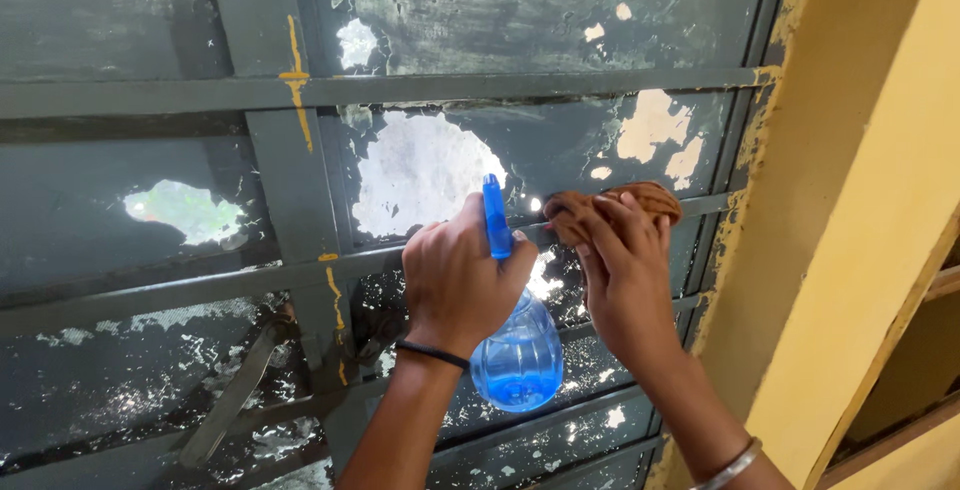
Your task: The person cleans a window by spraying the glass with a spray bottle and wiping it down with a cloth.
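Spray bottle (517, 350), blue, clenched in my left hand (458, 280); brown cloth (610, 205) gripped by my right hand (625, 275), pressed against painted window pane (560, 145).

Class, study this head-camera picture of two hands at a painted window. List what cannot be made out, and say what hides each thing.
Head view:
- Spray bottle: its trigger and neck are covered by the left hand.
- Brown cloth: most of it is covered by the right hand.
- What lies beyond the window panes: blocked by dark flaking paint.
- Both forearms: cut off by the bottom edge.
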